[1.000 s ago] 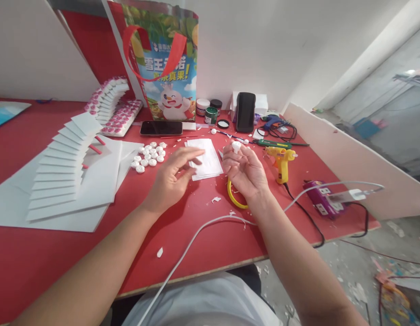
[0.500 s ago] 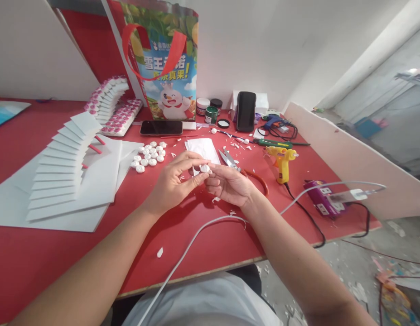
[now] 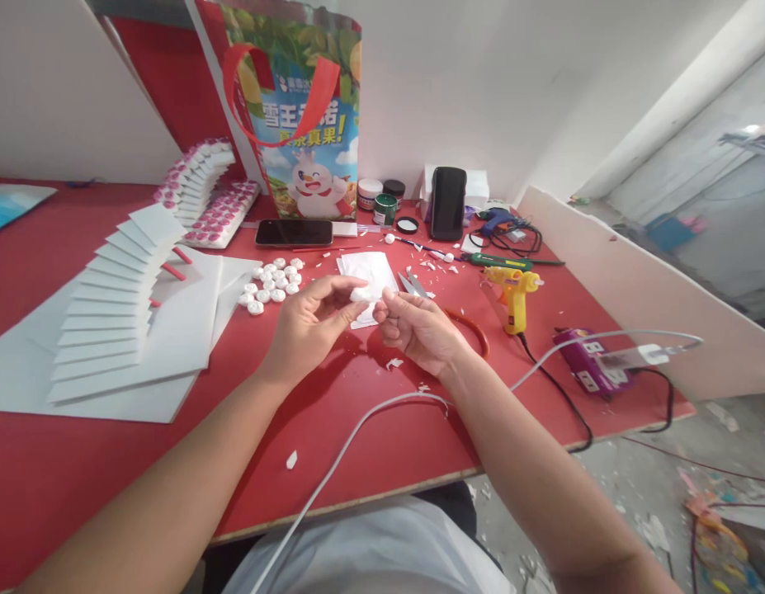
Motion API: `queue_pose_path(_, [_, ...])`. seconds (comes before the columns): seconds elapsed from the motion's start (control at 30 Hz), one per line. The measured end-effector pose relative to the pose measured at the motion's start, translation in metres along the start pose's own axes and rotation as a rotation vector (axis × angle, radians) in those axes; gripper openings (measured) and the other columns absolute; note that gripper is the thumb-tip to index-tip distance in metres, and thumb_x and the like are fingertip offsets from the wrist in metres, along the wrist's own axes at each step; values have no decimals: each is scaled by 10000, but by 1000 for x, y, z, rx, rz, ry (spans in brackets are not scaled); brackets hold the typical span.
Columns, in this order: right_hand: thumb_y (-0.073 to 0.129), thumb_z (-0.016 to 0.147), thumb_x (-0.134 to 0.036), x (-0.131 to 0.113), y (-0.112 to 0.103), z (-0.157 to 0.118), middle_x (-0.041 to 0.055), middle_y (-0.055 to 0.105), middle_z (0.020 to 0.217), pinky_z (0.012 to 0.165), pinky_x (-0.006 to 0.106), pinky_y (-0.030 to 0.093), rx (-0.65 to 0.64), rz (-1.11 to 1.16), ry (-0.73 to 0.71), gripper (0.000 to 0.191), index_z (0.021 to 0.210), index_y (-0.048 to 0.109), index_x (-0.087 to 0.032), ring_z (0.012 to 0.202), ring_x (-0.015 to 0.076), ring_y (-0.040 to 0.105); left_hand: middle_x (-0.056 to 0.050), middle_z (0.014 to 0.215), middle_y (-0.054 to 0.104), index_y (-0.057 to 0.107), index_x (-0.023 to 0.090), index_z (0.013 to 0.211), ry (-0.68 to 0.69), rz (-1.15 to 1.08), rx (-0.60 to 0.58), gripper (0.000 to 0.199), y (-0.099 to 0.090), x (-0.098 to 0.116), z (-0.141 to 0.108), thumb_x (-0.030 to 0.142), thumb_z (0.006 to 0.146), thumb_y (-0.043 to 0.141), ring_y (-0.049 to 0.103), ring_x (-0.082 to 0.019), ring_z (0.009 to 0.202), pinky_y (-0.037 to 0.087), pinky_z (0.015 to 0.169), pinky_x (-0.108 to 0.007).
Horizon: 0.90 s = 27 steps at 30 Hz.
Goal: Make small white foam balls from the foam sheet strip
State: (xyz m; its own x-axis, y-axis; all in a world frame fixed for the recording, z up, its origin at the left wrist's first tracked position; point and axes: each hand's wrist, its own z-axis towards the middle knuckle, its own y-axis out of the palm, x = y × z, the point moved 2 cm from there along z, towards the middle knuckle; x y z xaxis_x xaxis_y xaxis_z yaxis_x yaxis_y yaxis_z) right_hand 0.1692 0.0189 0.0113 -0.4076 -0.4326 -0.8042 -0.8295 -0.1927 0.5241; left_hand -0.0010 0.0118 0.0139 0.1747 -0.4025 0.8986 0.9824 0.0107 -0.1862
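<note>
Between the thumb and fingers of my left hand is a small white crumpled piece, paper-like or foam. My right hand is closed in a pinch right beside it; what its fingertips hold is too small to make out. Behind them lie white sheets, against which the piece is hard to pick out. Scissors with orange handles rest beyond my right hand, partly covered by it. Left of my left hand sits a cluster of small white round rolled pieces.
A fanned stack of white strips lies on white boards at left. At right are a yellow glue gun, a purple power strip and a white cable. A printed bag, phone and paint jars stand behind.
My hands have drawn slightly apart. The white piece has shifted left with my left hand, and my right fingertips have folded into a tighter pinch.
</note>
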Motion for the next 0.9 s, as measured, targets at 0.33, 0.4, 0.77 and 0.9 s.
queue_pose_path(0.33, [908, 667, -381, -3, 1, 0, -31, 608, 686, 490, 211, 341, 41, -14, -116, 363, 730, 630, -154, 523, 43, 439, -18, 776, 733, 738, 177, 871, -112, -86, 8, 291, 1, -2, 1, 401, 735, 863, 675, -158, 701, 572, 672, -285])
queue_pose_path(0.4, [908, 658, -394, -3, 1, -1, -29, 618, 696, 497, 214, 350, 44, -24, -118, 371, 742, 633, -160, 529, 47, 445, -18, 786, 740, 746, 181, 869, -87, -75, 2, 271, 2, -3, 1, 396, 745, 857, 679, -163, 721, 573, 688, -289])
queue_pose_path(0.77, [922, 612, -385, 1, 0, 2, -29, 646, 650, 518, 229, 386, 89, -250, -244, 403, 792, 635, -167, 513, 67, 497, -50, 1063, 748, 792, 200, 1060, -265, -304, -117, 326, 8, -11, -1, 328, 765, 845, 682, -192, 968, 558, 892, -317])
queue_pose_path(0.9, [880, 668, -415, 2, -1, 3, -13, 671, 687, 524, 239, 398, 99, -362, -329, 374, 815, 632, -177, 535, 82, 519, -47, 1019, 766, 786, 217, 1113, -372, -424, -128, 313, 7, -16, -3, 346, 827, 794, 690, -185, 946, 542, 917, -321])
